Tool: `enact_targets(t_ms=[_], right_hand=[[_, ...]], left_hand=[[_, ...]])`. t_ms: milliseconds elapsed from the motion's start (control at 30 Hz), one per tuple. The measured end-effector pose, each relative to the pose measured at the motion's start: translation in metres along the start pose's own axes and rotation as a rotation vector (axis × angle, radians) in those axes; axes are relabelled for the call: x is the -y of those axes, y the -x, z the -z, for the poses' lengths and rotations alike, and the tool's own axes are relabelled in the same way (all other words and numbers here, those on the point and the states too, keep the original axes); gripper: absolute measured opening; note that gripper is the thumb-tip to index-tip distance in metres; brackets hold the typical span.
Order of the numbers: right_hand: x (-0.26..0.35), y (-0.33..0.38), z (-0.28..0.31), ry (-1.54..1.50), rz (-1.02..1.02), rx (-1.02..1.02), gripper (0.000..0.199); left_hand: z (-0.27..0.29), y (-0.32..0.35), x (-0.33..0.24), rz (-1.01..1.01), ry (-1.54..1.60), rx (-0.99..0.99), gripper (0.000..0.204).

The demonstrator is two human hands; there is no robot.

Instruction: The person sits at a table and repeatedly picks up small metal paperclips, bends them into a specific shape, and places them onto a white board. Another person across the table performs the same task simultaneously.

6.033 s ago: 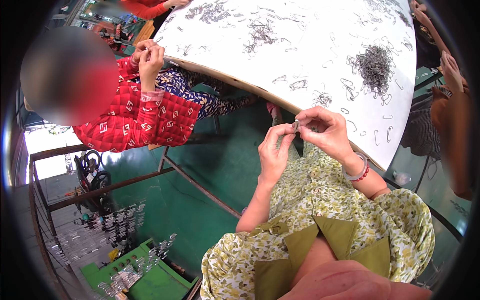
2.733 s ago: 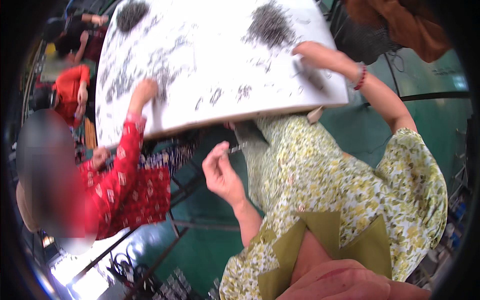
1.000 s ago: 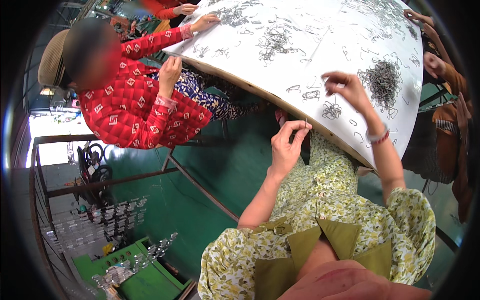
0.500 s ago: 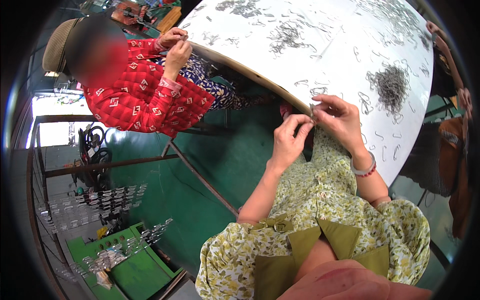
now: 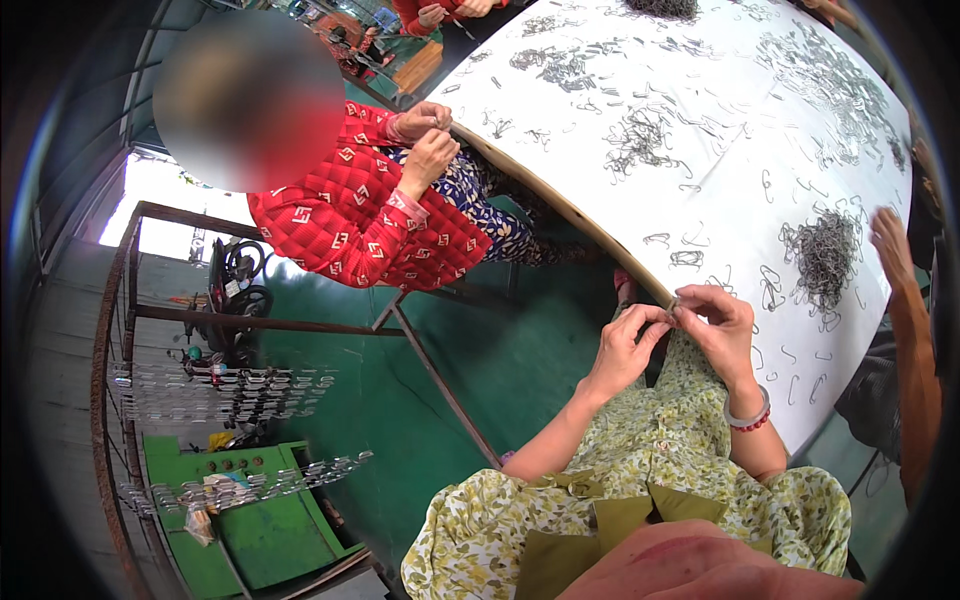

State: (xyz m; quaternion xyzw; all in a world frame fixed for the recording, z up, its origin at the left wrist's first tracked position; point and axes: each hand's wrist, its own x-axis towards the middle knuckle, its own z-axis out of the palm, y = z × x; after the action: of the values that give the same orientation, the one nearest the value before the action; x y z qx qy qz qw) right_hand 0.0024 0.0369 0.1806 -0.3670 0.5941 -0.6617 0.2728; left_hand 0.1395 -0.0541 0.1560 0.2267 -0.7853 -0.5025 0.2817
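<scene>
Head view: both of the person's bare hands meet at the near edge of the white table (image 5: 802, 425), fingertips drawn close together. The left hand (image 5: 622, 352) has thumb and forefinger pinched on a small grey piece (image 5: 673, 311), and the right hand (image 5: 727, 332) pinches it from the other side (most of the piece is hidden by the fingers, so its shape cannot be told). A pale bangle (image 5: 737, 422) and a string of red beads (image 5: 752, 424) circle the right wrist. Just beyond the right fingers lie a few loose wire hooks (image 5: 687, 258), and farther off to the right stands a dense heap of dark hooks (image 5: 823, 262). More pieces are scattered toward the far end of the table. On the left sits a co-worker in a red patterned jacket (image 5: 345, 225), whose own hands are held close together near the table's edge. At the right rim another person's raised hand (image 5: 890, 245) comes into view. Lower left, rows of small shiny metal parts (image 5: 225, 390) hang near a rusty frame (image 5: 205, 318), above a green bench (image 5: 265, 545).
</scene>
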Motion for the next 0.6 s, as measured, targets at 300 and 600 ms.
enact_targets(t_ms=[300, 600], right_hand=[[0.012, 0.022, -0.012, -0.108, -0.055, -0.012, 0.020], [-0.001, 0.034, -0.019, -0.072, -0.008, -0.036, 0.022]], left_hand=[[-0.009, 0.018, 0.010, -0.054, 0.375, -0.210, 0.027], [-0.039, -0.144, 0.078, -0.195, -0.172, 0.018, 0.018]])
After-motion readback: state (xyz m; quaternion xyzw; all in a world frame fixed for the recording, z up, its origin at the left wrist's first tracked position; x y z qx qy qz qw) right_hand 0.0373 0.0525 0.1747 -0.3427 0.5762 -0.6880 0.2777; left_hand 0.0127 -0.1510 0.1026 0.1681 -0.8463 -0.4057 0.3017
